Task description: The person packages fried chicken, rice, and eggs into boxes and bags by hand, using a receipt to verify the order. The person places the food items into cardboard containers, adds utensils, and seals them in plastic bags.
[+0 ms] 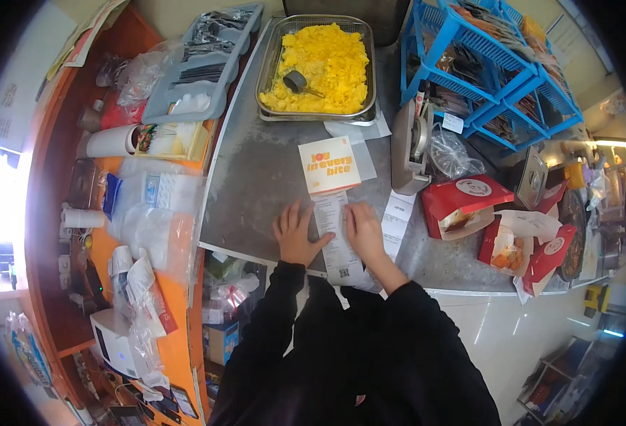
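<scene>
A long printed paper receipt (335, 239) lies on the grey metal counter (249, 175), its lower end reaching over the front edge. My left hand (298, 231) is spread flat, its thumb on the receipt's left side. My right hand (365, 231) has its fingers bent at the receipt's upper right edge; whether they pinch the paper cannot be seen. A white printed card box (330, 165) touches the receipt's top end. Another receipt (398, 221) lies to the right, partly behind my right wrist.
Behind stands a metal tray of yellow food (339, 58) with a dark scoop. At right are a tape dispenser (411, 154), blue plastic racks (483, 80) and open red food boxes (464, 199). An orange shelf (177, 298) with plastic bags and a white printer (118, 341) borders the left.
</scene>
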Demonstrator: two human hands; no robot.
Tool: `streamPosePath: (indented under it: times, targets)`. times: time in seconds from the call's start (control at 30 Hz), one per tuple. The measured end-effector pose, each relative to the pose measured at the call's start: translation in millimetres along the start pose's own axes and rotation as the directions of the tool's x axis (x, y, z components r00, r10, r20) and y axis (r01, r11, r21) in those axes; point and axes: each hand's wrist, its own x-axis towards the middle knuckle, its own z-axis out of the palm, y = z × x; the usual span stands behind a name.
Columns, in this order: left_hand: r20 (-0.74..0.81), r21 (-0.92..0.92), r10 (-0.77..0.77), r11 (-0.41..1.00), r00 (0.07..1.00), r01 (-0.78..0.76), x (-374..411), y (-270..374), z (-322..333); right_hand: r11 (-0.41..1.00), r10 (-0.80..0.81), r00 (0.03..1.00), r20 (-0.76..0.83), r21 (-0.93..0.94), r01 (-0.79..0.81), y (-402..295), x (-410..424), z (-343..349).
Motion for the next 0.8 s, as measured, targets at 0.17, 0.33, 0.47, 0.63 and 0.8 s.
streamPosePath:
  times: [0.17, 0.33, 0.47, 0.63, 0.8]
  targets:
    - [-0.001, -0.039, 0.091, 0.995, 0.996, -0.091, 15, -4, -16, 0.999, 0.039, 0.999, -0.013, -0.037, -0.039, 0, -8, 6]
    - [0.008, -0.082, 0.073, 0.994, 0.997, -0.072, 18, -6, -16, 0.972, 0.232, 0.972, -0.024, -0.040, -0.233, -6, -1, 2]
    - [0.038, -0.103, 0.061, 0.993, 0.997, -0.056, 20, -9, -14, 0.949, 0.307, 0.947, -0.092, -0.040, -0.312, -1, 5, 0]
    - [0.047, -0.102, 0.064, 0.993, 0.997, -0.059, 23, -12, -15, 0.968, 0.200, 0.979, -0.045, -0.146, -0.205, -6, 1, -1]
    - [0.051, -0.070, 0.065, 0.996, 0.997, -0.062, 24, -14, -9, 0.988, -0.030, 0.993, 0.114, -0.144, 0.046, -15, -1, 14]
